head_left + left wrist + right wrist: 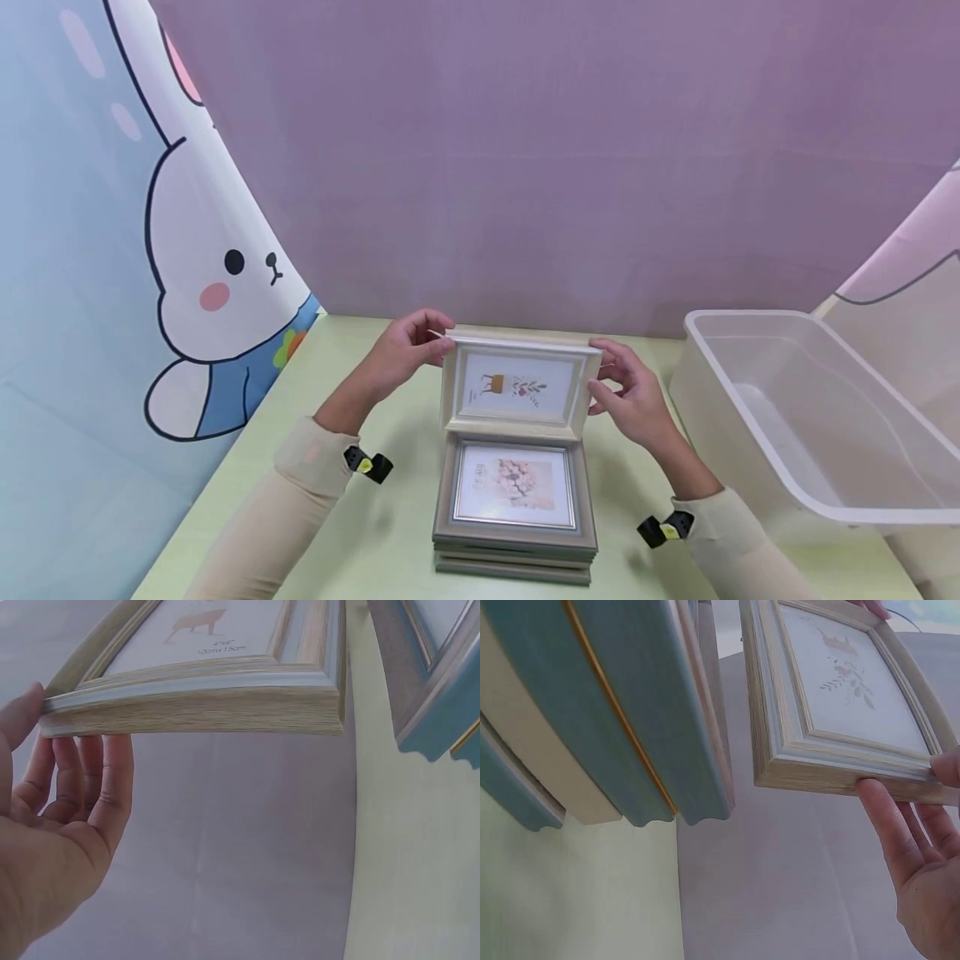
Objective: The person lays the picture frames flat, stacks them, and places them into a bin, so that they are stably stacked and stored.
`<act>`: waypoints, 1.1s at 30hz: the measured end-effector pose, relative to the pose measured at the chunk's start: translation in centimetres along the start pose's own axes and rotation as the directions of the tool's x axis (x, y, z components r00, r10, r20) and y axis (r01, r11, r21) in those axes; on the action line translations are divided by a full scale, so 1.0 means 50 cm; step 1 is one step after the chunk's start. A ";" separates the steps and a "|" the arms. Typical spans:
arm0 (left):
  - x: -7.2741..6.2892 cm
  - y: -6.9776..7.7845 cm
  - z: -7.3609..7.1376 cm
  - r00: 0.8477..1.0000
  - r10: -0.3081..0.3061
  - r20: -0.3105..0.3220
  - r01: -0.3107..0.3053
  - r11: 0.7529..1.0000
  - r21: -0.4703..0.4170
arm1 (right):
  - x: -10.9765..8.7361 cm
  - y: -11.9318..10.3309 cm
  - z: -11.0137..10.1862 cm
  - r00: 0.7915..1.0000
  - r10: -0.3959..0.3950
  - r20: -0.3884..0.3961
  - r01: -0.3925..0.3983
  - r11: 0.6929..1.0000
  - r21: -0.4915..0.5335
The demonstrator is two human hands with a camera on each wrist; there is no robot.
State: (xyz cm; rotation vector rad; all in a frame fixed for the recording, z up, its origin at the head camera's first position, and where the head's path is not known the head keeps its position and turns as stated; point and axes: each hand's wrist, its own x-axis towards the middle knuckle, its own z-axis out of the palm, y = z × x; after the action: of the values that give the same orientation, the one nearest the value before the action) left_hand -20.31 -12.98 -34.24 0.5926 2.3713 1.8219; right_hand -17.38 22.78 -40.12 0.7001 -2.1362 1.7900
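Both hands hold a light wood-toned picture frame (517, 429) tilted up behind a stack of frames, its print facing the head camera. My left hand (408, 350) pinches the upper left corner, thumb in front and fingers behind, as the left wrist view also shows on the frame's wooden edge (202, 711). At the right side, my right hand (630, 396) grips the edge between thumb and fingers. In front lies the stack, topped by a grey-brown picture frame (515, 533) with a pink flower print. Stacked frame sides (630, 697) look blue-green and beige in the right wrist view.
A white plastic bin (750, 450) stands on the right of the pale green table (360, 533). A purple-grey cloth (555, 167) hangs behind the table. To the left is a blue sheet with a cartoon rabbit (217, 283).
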 end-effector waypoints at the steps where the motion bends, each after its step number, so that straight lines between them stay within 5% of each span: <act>1: -0.002 0.000 0.001 1.000 -0.005 0.002 0.005 1.000 -0.003 | -0.001 0.000 0.000 1.000 0.004 0.005 -0.004 1.000 -0.004; 16: -0.024 -0.027 0.013 0.995 -0.102 0.008 0.102 0.990 -0.096 | -0.015 -0.012 -0.007 0.987 0.105 0.122 -0.100 0.994 -0.048; 23: -0.027 -0.050 0.026 0.986 -0.164 0.036 0.168 0.971 -0.171 | -0.027 -0.004 -0.010 0.957 0.247 0.155 -0.242 0.969 -0.050; 33: -0.028 -0.064 0.038 0.972 -0.230 0.043 0.234 0.951 -0.204 | -0.032 0.008 -0.013 0.925 0.327 0.192 -0.324 0.945 -0.046</act>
State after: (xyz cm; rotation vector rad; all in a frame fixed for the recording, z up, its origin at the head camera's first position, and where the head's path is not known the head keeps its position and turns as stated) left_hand -19.22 -12.45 -38.02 0.2917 2.0970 1.9126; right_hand -16.31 23.77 -41.10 0.5654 -2.5202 1.9349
